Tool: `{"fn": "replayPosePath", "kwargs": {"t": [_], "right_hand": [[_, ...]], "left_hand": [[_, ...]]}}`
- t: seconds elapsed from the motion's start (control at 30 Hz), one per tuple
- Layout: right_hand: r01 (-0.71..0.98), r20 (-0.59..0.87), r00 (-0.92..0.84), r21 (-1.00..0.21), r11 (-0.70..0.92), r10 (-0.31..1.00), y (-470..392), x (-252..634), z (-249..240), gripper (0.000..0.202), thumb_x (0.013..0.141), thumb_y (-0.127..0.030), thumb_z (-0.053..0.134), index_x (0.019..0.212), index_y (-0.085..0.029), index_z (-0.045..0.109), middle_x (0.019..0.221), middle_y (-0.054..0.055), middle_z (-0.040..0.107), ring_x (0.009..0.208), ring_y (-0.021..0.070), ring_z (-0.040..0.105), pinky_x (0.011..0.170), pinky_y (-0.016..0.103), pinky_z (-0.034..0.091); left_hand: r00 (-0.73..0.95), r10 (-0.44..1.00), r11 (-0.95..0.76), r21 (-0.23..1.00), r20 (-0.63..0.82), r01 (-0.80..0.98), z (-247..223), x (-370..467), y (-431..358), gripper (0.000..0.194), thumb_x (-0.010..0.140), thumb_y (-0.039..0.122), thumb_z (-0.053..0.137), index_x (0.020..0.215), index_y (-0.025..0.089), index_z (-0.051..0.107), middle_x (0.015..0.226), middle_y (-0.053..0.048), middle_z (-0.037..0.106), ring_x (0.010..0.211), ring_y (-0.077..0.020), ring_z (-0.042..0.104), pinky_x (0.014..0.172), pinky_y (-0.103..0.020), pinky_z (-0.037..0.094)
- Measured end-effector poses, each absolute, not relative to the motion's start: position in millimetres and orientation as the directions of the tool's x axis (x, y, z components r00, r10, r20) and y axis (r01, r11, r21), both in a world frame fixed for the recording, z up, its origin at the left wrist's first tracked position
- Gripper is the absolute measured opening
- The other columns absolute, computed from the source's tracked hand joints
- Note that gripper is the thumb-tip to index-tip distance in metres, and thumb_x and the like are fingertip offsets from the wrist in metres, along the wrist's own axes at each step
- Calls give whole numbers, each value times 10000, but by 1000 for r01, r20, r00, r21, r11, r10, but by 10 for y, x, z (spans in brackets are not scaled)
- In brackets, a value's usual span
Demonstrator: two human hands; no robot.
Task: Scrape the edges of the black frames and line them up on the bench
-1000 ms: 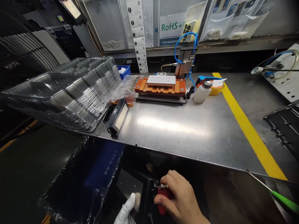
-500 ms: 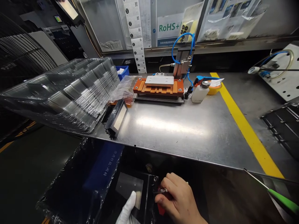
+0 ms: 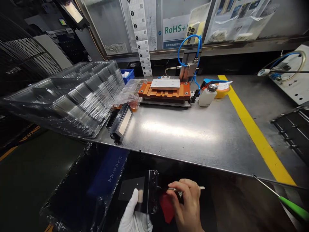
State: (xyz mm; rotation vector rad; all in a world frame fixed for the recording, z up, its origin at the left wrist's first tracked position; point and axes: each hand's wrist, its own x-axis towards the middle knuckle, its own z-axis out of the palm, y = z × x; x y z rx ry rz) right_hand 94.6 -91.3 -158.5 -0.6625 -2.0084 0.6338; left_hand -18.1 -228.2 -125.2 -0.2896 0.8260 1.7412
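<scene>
My left hand (image 3: 132,214), in a white glove, grips a black plastic housing (image 3: 151,193) low in front of the table. Its thumb lies over the glossy rectangular panel (image 3: 131,188) on the part's face. With bare fingers pinched, my right hand (image 3: 187,201) holds a thin tool with a pale end (image 3: 202,188) just right of the housing. The tool's tip points at the housing's right edge; whether it touches I cannot tell. Beneath those fingers is a red piece (image 3: 167,207), partly hidden. A similar black housing (image 3: 120,124) rests on the table's left front.
Stacked clear plastic trays (image 3: 82,93) stand at the left. An orange fixture (image 3: 164,91) with a blue air hose sits at the back, beside a white bottle (image 3: 207,96). A green-handled tool (image 3: 293,207) juts in at lower right. A bag-lined blue bin (image 3: 96,180) is below the table edge.
The housing has turned and shifted slightly left in my left hand. My right hand has moved a little right, away from its edge, and more of the pale tool end and red piece shows.
</scene>
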Motion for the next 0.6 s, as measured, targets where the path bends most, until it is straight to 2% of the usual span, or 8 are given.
{"fn": "replayPosePath", "kwargs": {"t": [0.03, 0.1, 0.17, 0.2, 0.27, 0.33, 0.5, 0.6], "right_hand": [[166, 546, -444, -729, 664, 710, -903, 948, -1566, 238, 1038, -425, 478, 1008, -228, 608, 890, 36, 576, 851, 174, 549, 810, 311, 399], [59, 334, -550, -899, 434, 766, -911, 961, -1522, 377, 1082, -433, 316, 965, -225, 607, 822, 22, 580, 745, 143, 563, 689, 270, 427], [-14, 185, -710, -968, 249, 680, -946, 974, -1497, 528, 1077, -515, 216, 878, -211, 598, 735, 10, 571, 640, 123, 551, 592, 244, 412], [-28, 173, -758, -972, 233, 629, -967, 976, -1493, 571, 1053, -589, 222, 837, -204, 584, 703, 4, 563, 604, 118, 540, 562, 238, 398], [-32, 237, -767, -942, 333, 596, -998, 966, -1494, 628, 963, -745, 299, 793, -197, 555, 672, -5, 555, 568, 117, 524, 540, 239, 376], [-13, 320, -738, -887, 461, 594, -1001, 937, -1479, 632, 902, -795, 384, 770, -195, 534, 634, -22, 538, 522, 101, 495, 505, 228, 342], [-34, 429, -752, -783, 621, 500, -933, 857, -1377, 567, 942, -702, 454, 705, -188, 494, 569, -41, 514, 478, 71, 470, 466, 198, 332], [-43, 498, -727, -720, 693, 473, -928, 838, -1379, 555, 991, -618, 445, 648, -181, 432, 541, -38, 478, 479, 75, 444, 480, 224, 306]], "left_hand": [[-341, 743, -122, 383, -576, -915, -1255, -181, -2282, 346, 969, 439, 557, 1159, 161, 635, 1134, -96, 660, 967, -195, 651, 855, -398, 556], [-343, 740, -120, 389, -578, -914, -1257, -182, -2279, 370, 970, 448, 552, 1193, 160, 620, 1146, -101, 653, 962, -197, 651, 842, -397, 562], [-345, 738, -118, 392, -579, -912, -1255, -185, -2270, 397, 973, 466, 539, 1224, 167, 608, 1165, -106, 647, 967, -201, 651, 838, -398, 565], [-347, 738, -119, 394, -580, -912, -1252, -186, -2265, 410, 974, 478, 531, 1238, 172, 603, 1176, -109, 646, 972, -203, 652, 840, -399, 566], [-351, 736, -123, 396, -579, -910, -1245, -189, -2257, 430, 975, 490, 523, 1261, 176, 593, 1195, -113, 640, 985, -209, 651, 845, -406, 567], [-357, 734, -129, 398, -578, -908, -1234, -190, -2253, 425, 975, 480, 527, 1268, 178, 588, 1214, -115, 630, 1001, -211, 646, 857, -410, 564], [-366, 733, -136, 404, -573, -905, -1200, -177, -2240, 409, 975, 468, 533, 1262, 184, 592, 1233, -117, 623, 1029, -216, 638, 880, -421, 555], [-367, 735, -133, 409, -571, -903, -1188, -170, -2220, 398, 971, 468, 540, 1227, 171, 612, 1214, -113, 635, 1026, -215, 641, 891, -426, 548]]}}
